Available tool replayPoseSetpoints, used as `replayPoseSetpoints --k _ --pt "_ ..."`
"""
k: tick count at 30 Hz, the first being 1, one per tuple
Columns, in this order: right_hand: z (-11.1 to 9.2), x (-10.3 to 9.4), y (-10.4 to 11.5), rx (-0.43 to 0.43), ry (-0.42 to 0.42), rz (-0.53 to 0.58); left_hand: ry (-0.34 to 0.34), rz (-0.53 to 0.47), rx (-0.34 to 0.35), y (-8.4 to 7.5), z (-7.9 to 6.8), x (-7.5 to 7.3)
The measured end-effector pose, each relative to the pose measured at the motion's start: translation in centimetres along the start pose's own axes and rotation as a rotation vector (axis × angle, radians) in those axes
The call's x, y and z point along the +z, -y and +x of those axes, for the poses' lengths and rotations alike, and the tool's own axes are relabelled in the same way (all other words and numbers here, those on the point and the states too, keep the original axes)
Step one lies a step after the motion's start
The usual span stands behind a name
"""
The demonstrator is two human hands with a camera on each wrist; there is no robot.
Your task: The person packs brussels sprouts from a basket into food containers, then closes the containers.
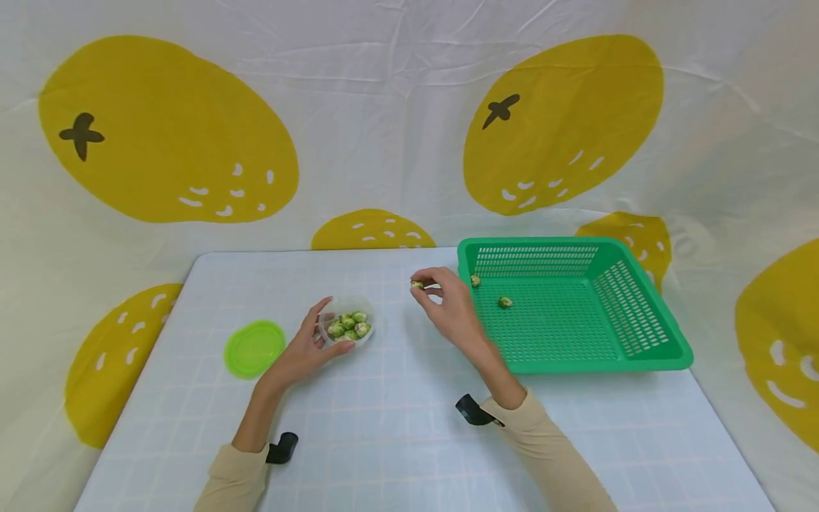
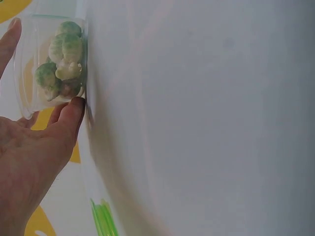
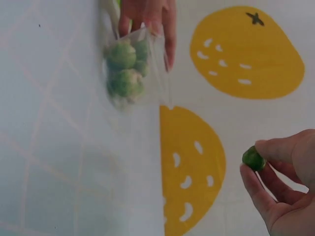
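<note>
One white sheet (image 1: 384, 163) printed with big yellow fruit shapes (image 1: 169, 131) fills the background around the desk (image 1: 384, 441), whose pale blue top carries a faint check. Toward the back right of the desk sits a wide green basket (image 1: 550, 365) with slotted walls. Two beige sleeves (image 1: 557, 455) reach in from the near side, a small black device (image 1: 282, 449) at each wrist.

The left hand (image 1: 303, 352) curves around a clear cup (image 1: 345, 304), thumb on the near side and fingers on the far side, spread about as wide as the cup itself. The right hand (image 1: 451, 306) hovers at the basket's left wall, its thumb and fingertips nearly together, pinching a single Brussels sprout (image 3: 253, 159) in the air between cup and basket.

Left of the cup, beside the left forearm, a round lime-green lid (image 1: 254, 349) lies flat on the desk. The cup stands on the desk, left of centre, and several green-and-white sprouts (image 1: 345, 328) are heaped inside it, showing through its see-through side. Two loose sprouts (image 1: 505, 302) rest in the basket, one close to its left wall, the other a little farther in.
</note>
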State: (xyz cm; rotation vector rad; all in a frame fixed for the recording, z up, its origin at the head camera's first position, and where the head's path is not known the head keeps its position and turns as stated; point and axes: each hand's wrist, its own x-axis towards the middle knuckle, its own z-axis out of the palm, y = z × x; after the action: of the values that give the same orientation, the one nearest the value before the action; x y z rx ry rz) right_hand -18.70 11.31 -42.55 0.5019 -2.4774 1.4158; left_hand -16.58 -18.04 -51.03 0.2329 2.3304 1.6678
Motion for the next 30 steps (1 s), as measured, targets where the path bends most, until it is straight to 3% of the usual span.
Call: replayPoseSetpoints --k 16,30 --pt "0.2 3.5 0.1 -0.055 0.033 0.122 -0.005 -0.003 -0.001 0.0 0.0 0.2" --pt "0.3 6.2 0.0 -0.059 0.08 0.144 -0.007 -0.014 0.004 0.1 0.1 0.2"
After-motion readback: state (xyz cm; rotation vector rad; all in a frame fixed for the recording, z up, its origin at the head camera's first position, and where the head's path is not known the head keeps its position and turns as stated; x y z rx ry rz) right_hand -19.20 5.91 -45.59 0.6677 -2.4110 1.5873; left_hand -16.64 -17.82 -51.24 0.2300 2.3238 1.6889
